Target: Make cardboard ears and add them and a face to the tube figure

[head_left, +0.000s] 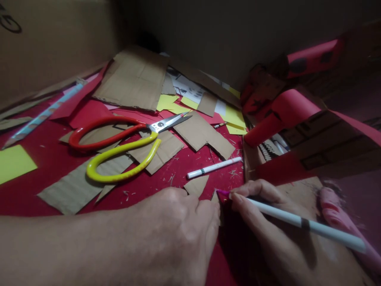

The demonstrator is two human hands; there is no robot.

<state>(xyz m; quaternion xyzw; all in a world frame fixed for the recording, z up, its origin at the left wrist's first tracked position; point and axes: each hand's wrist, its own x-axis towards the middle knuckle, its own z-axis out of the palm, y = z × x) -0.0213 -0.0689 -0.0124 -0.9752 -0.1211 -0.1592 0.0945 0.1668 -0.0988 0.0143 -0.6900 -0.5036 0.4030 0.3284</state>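
The right hand (pixel 276 234) grips a pen (pixel 290 217), its magenta tip at a small cardboard piece (pixel 215 196) by the left hand's (pixel 187 226) fingers, whose hold I cannot tell. Marking looks under way; how much remains is hidden. Beyond, scissors (pixel 157 126) lie on cut scraps (pixel 205 133). The box (pixel 59 51) bears a character, perhaps G; no brand reads.

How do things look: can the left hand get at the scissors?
Probably yes: the red-and-yellow-handled scissors lie across cardboard scraps with nothing over them, though the left hand seems busy steadying a small cardboard piece.
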